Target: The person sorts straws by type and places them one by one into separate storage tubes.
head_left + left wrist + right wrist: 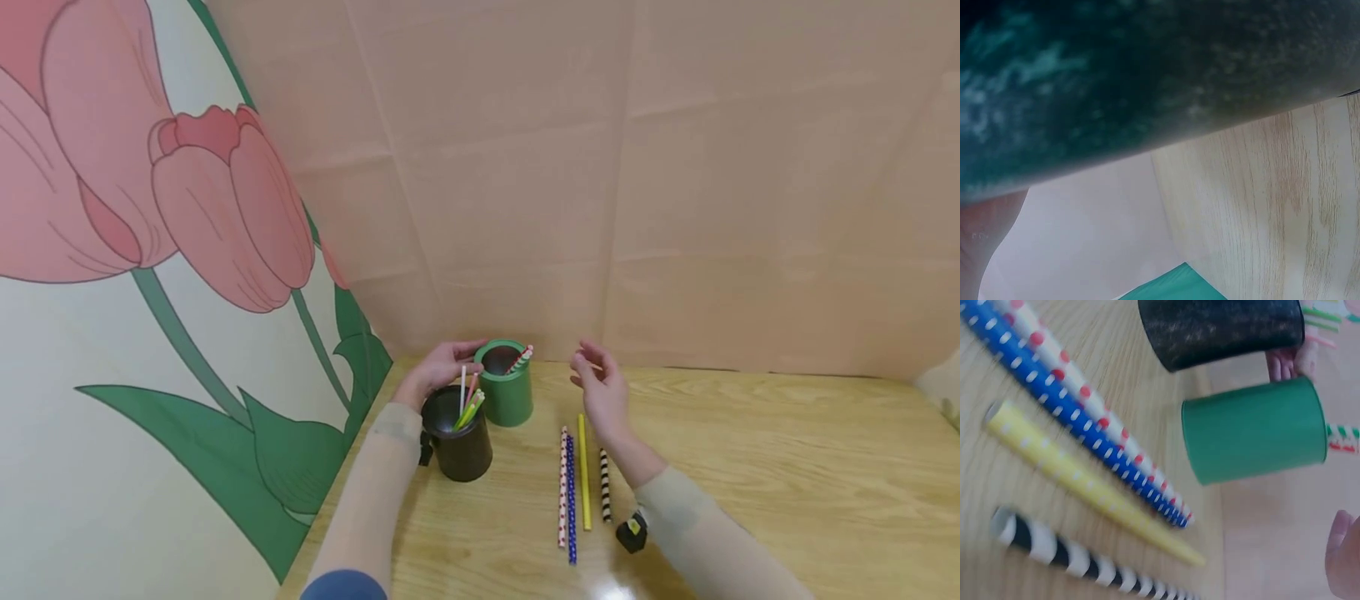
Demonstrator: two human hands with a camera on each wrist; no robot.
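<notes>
My left hand [442, 364] is at the left rim of a green cup [510, 404], its fingers stretched along the back and its thumb toward the front. The green cup holds red-and-white and green-and-white striped straws [521, 358]. Close in front stands a black cup [461, 450] with white, pink and yellow-green straws [470, 408]. My right hand [603, 387], empty and loosely bent, hovers right of the green cup. Below it lie a red-dotted straw [1085, 392], a blue dotted straw [1066, 412], a yellow straw [1085, 481] and a black-and-white striped straw [1079, 562].
The wood-grain table [787, 467] meets a beige cloth wall [712, 208] behind the cups. To the left rises a wall with printed tulips [225, 208]. A dark, blurred surface fills the top of the left wrist view.
</notes>
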